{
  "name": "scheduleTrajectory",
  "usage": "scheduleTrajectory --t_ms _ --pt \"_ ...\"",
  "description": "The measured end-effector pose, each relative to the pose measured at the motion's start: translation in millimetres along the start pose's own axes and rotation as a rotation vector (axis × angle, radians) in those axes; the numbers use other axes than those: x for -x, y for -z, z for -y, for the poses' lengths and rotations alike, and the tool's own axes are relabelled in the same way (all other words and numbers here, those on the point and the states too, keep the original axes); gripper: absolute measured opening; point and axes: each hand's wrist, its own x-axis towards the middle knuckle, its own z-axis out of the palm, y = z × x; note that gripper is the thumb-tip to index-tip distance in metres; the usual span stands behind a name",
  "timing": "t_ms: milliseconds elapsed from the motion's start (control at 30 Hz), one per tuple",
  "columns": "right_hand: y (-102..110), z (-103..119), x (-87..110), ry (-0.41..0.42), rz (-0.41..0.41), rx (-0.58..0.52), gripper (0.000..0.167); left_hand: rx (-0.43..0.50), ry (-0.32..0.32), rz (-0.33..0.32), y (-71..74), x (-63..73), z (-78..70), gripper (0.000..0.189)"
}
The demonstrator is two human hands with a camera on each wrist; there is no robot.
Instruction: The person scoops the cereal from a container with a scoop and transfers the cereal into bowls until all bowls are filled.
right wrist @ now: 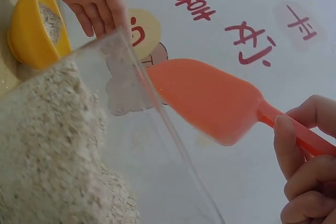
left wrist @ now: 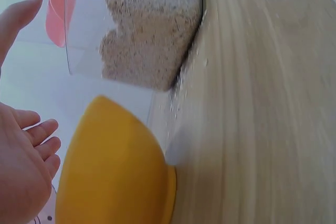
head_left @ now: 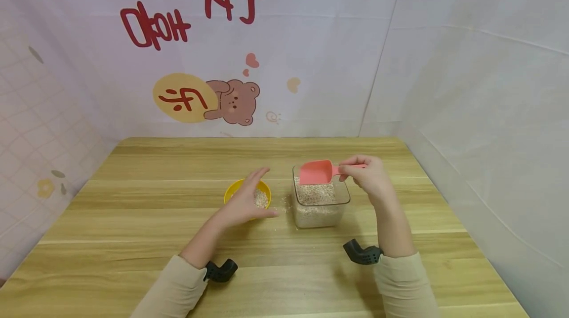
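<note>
In the head view my right hand (head_left: 365, 174) grips the handle of a pink scoop (head_left: 316, 172) above a clear square container (head_left: 317, 217). Pale oat-like flakes (right wrist: 47, 150) fill part of that container. The scoop's blade overlaps the container's far rim, and no flakes show in it. My left hand (head_left: 244, 203), fingers spread, hovers over a yellow bowl (left wrist: 113, 166) that also has flakes inside. From the left wrist view, the palm appears apart from the bowl. The left hand covers part of the bowl in the head view.
Loose flakes (head_left: 284, 204) lie scattered on the wooden table (head_left: 155, 224) between bowl and container. A printed white curtain (head_left: 333, 71) hangs behind the table, and more fabric runs along both sides. Each wrist carries a black mount (head_left: 362, 253).
</note>
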Motion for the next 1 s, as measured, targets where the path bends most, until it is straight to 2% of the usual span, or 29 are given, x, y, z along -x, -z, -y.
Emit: scheduleTrajectory --t_ms 467,700,1000 --pt "20.0 -0.2 4.1 -0.012 0.003 0.148 0.023 0.034 -0.001 0.025 -23.1 -13.1 -15.4 0.110" --pt "22.7 -4.4 2.4 0.024 0.014 0.184 0.019 0.018 0.006 0.027 -32.8 -20.9 -18.6 0.113" --pt "21.7 -1.9 2.6 0.018 0.036 0.235 0.012 0.037 0.030 0.036 -39.0 -26.4 -21.7 0.114"
